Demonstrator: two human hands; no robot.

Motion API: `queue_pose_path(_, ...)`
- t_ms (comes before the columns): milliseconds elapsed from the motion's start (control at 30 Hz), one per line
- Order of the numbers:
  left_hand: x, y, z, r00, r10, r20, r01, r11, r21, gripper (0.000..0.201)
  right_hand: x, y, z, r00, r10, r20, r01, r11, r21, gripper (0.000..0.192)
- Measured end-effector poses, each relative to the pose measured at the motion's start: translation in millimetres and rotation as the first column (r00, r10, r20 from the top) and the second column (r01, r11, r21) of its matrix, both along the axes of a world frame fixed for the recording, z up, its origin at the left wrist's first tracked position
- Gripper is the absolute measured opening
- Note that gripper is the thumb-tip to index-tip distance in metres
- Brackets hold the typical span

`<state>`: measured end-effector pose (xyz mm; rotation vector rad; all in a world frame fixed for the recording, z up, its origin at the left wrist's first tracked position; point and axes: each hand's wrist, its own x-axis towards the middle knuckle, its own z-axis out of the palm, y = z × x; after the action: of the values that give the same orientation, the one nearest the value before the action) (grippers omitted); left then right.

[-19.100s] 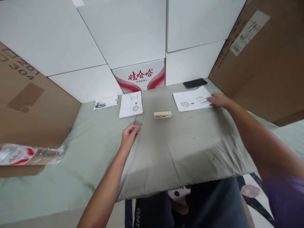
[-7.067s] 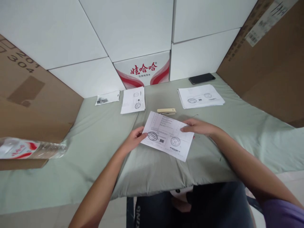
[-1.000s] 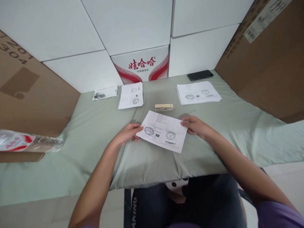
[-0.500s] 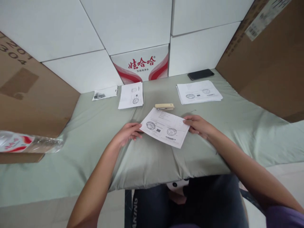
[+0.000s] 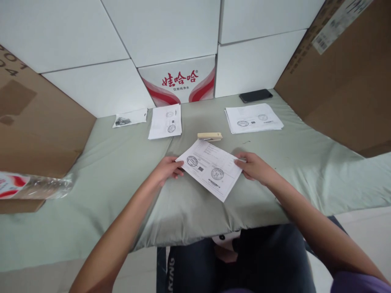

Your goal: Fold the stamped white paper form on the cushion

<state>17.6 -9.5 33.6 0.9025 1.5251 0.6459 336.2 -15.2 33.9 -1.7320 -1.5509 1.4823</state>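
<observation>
A set of printed sheets (image 5: 210, 167) with round stamps lies askew on the green-covered table (image 5: 122, 171) in front of me. My left hand (image 5: 166, 169) pinches its left corner. My right hand (image 5: 255, 167) grips its right edge. A beige stapler (image 5: 209, 136) lies just beyond the sheets, touching neither hand.
A stack of stamped papers (image 5: 252, 118) lies at the back right, with a black phone (image 5: 255, 95) behind it. A smaller paper pile (image 5: 165, 121) and a small bag (image 5: 130, 118) lie at the back left. White boxes (image 5: 171, 36) and brown cartons (image 5: 342, 77) wall the table. A plastic bottle (image 5: 33, 186) lies at left.
Both hands have turned the sheets slightly clockwise and drawn them a little nearer to me. The view has shifted a little rightward.
</observation>
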Motion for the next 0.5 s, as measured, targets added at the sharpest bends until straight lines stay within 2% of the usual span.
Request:
queue_pose_path(100,-2,0,0.7,1.000,-0.015,-0.004,0.015,1.000,-0.009,0.013,-3,-6,1.8,0.997,0.054,0.063,-0.053,0.999,-0.011,0.011)
queue_pose_path(200,-4,0,-2.0,1.000,-0.024,0.001,0.024,1.000,0.006,0.017,-2,-11,5.8,0.991,0.052,0.127,-0.053,0.999,0.005,0.014)
queue_pose_path(267,-5,1,-4.9,1.000,-0.020,0.010,0.020,1.000,0.022,0.019,-1,-12,14.9,0.963,-0.011,0.270,-0.032,0.988,0.153,0.024)
queue_pose_path(367,-5,1,-6.9,1.000,-0.004,0.015,0.003,0.999,0.038,0.016,-1,-6,39.0,0.865,-0.165,0.474,-0.068,0.897,0.437,0.036)
queue_pose_path(433,-3,1,-5.5,1.000,0.004,0.005,-0.004,0.999,0.036,0.013,-10,10,55.7,0.847,-0.191,0.495,-0.107,0.853,0.511,0.033)
queue_pose_path(500,-1,1,-2.6,1.000,0.004,-0.009,-0.003,1.000,0.028,0.010,-27,35,65.4,0.867,-0.155,0.474,-0.149,0.827,0.542,0.029)
